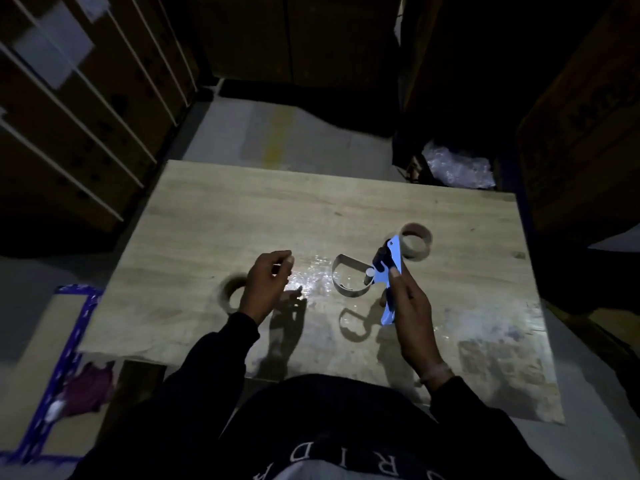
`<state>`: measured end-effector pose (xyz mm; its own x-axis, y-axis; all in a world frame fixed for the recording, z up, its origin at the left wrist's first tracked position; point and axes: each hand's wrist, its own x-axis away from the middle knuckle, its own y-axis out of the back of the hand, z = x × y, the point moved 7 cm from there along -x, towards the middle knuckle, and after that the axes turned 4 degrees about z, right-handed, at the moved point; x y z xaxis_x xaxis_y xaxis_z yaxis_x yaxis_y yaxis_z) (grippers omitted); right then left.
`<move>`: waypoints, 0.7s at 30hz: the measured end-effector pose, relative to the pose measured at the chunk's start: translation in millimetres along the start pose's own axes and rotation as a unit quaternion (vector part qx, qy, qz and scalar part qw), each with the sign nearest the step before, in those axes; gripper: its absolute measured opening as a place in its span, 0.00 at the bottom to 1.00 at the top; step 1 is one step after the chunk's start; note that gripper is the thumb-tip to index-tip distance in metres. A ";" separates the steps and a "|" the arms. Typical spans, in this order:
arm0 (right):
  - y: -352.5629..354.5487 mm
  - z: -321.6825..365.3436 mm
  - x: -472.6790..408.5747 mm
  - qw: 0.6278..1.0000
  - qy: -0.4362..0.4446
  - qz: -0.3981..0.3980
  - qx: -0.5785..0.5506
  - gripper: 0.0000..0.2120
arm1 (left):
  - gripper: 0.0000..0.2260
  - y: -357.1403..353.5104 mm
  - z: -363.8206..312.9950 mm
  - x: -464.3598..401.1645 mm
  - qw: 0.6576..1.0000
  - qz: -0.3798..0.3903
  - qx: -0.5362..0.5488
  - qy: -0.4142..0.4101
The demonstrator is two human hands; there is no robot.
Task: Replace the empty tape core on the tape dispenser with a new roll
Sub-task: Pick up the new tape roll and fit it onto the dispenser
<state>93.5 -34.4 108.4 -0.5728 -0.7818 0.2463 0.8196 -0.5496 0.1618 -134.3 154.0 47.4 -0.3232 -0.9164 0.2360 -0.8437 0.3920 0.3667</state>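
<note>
The tape dispenser (389,271) is being held above the tabletop (242,209) by the right hand (408,306), clamped on its handle, spindle apparently bare. One roll (415,241) is lying behind it. Another roll (232,292) is sitting beside the loosely curled, empty left hand (268,282) — likely the next reach.

Pale capital letters run across the chest of the person's dark garment (332,455) at the bottom edge of the view. Seen from the wearer's own side they stand upside down, and only "R", "I" and "D" can be made out clearly; the letters on either side are cut off or too dim to read. On the brown cardboard carton (585,109) at the upper right there is dark printing, but it is too blurred and shadowed to read. The white labels (52,53) on the strapped cartons at upper left show no legible writing.
</note>
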 end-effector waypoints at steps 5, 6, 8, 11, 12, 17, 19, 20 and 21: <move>-55.6 -2.2 3.5 1.000 -0.011 0.008 0.016 0.17 | 0.13 74.0 51.0 -17.0 0.992 -0.036 -0.121 0.020; -64.5 -1.5 4.7 1.000 -0.010 0.010 0.018 0.18 | 0.13 84.1 59.9 -21.3 0.989 -0.039 -0.141 0.019; -80.9 -1.8 5.6 1.000 -0.003 0.014 0.024 0.19 | 0.12 98.1 76.9 -31.7 0.981 -0.031 -0.189 0.017; -99.6 -5.2 5.6 1.000 -0.003 0.009 0.024 0.19 | 0.18 102.0 100.6 -52.6 0.958 0.034 -0.283 0.022; -103.9 -7.0 6.1 1.000 -0.007 0.004 0.021 0.20 | 0.21 100.9 107.7 -58.6 0.947 0.066 -0.314 0.029; -120.3 -8.3 14.4 0.999 -0.011 -0.022 0.021 0.19 | 0.28 86.4 124.3 -72.4 0.870 0.204 -0.449 0.022; -125.3 -8.8 17.9 0.999 -0.014 -0.032 0.027 0.19 | 0.21 82.7 119.6 -71.9 0.872 0.213 -0.441 0.009; -127.7 -9.5 19.4 0.999 -0.017 -0.038 0.028 0.19 | 0.18 82.1 116.5 -71.9 0.875 0.208 -0.438 -0.002; -130.2 -10.5 20.5 0.998 -0.020 -0.043 0.028 0.19 | 0.16 81.7 114.7 -72.2 0.877 0.203 -0.436 -0.012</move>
<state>-25.1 18.0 82.4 -0.6411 -0.7197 0.2665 0.7674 -0.5956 0.2374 -229.0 242.9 -42.9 -0.5389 -0.6849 0.4905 -0.0130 0.5889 0.8081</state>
